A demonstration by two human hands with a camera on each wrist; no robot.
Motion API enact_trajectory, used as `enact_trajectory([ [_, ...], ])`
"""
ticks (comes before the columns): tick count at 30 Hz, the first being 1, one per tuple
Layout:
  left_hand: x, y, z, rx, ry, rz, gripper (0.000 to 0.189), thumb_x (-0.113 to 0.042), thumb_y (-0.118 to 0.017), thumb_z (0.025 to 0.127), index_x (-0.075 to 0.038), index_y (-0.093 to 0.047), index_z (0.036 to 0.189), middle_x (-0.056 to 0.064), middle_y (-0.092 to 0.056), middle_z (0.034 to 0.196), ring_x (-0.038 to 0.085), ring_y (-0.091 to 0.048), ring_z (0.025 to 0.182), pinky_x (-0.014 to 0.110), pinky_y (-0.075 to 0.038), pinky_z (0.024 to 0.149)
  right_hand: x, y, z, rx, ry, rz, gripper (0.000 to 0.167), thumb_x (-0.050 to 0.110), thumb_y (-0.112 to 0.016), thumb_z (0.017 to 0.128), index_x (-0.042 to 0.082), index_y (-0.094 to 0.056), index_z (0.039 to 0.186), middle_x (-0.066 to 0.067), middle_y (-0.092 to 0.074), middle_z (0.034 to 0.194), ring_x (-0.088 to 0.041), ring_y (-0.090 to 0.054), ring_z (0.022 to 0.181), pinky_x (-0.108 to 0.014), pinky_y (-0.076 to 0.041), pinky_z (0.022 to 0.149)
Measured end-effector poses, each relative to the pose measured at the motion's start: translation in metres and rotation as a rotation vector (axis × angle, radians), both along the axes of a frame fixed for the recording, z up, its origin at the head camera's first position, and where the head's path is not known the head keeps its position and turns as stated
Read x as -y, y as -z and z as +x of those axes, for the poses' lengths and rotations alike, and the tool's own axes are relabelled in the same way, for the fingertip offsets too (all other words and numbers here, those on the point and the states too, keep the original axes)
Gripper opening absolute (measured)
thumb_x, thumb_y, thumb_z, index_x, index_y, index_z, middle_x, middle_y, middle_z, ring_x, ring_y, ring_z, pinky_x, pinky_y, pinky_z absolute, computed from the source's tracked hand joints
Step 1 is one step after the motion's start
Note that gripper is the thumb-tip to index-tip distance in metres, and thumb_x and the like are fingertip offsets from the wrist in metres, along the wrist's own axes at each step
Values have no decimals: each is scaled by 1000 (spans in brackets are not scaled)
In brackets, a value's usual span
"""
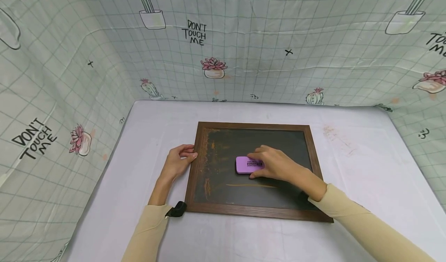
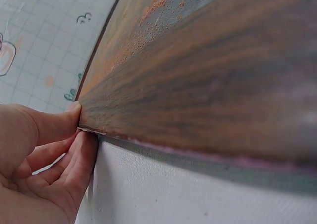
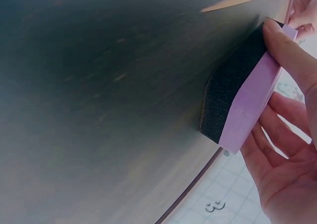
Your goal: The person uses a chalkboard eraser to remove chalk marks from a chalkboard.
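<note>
The right hand (image 1: 278, 165) pinches the eraser (image 1: 244, 165) between thumb and fingers, with the dark pad facing the board (image 1: 258, 140). The eraser lies over the board's middle, to the right of the left hand (image 1: 177, 163). That hand pinches the near part of the frame (image 1: 196, 157), thumb against its edge. Orange smears (image 1: 208, 186) run just right of the left hand; a thin streak (image 1: 251, 185) lies nearer the person than the right hand's fingertips. Beyond both hands, a printed cloth (image 1: 258, 52) rises behind the desk (image 1: 258, 238).

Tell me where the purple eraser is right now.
In the head view, the purple eraser is near the middle of the blackboard, its right end held by the right hand, a tan streak just below.
</note>
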State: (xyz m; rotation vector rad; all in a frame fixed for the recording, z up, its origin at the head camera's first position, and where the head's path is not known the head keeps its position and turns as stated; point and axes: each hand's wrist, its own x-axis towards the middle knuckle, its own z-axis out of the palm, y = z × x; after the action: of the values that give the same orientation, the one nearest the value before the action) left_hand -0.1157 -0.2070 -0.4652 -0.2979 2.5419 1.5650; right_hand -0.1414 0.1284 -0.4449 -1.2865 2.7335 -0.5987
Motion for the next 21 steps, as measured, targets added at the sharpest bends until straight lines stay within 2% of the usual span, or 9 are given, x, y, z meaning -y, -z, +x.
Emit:
enact_trajectory([
  [14,0,0,0,-4,7,0,40,-10,-70,99,3,-62,136,22,-67,124,34,-64,112,45,-47,95,-30,1,7,-17,60,-12,59,37,-93,75,-1,-75,118,-6,-70,97,-12,-52,80,-30,-47,66],
  [21,1,1,0,-2,7,-5,40,-11,-70,99,3,-62,136,22,-67,124,34,-64,112,44,-48,94,-46,0,13,-42,85,-28,60,35,-94,73,-2,-75,117,-7,-70,97,-13,-53,79,-31,-49,66],
])
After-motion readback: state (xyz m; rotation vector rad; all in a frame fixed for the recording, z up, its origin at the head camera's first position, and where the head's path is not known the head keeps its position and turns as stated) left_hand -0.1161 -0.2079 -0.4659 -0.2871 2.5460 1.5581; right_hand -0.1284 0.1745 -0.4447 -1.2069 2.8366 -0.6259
